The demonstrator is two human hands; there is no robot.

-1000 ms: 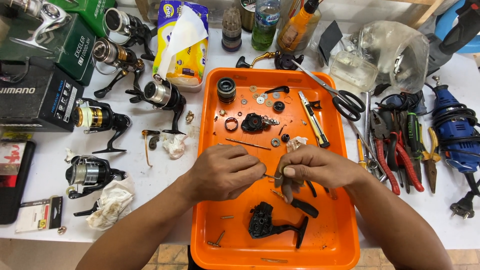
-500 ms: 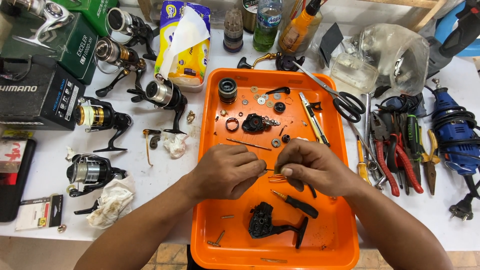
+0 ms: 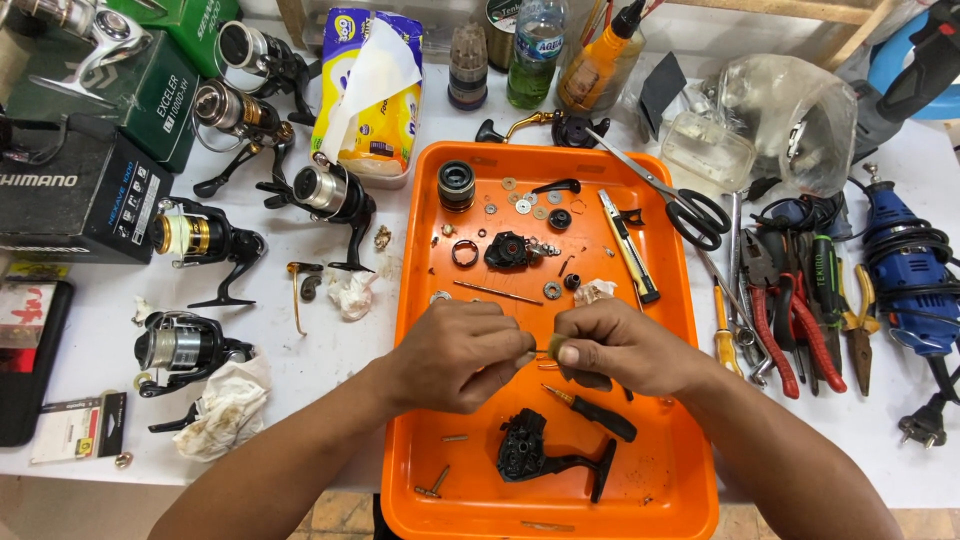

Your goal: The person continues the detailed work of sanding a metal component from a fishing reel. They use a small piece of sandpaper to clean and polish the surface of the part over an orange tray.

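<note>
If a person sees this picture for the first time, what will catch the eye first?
First, the bright orange tray in the middle, strewn with small reel parts, with the left hand and right hand meeting above it around a small part. Next, the fishing reels standing in a loose group on the white table at left. On the right lie red-handled pliers and a blue rotary tool.
</note>
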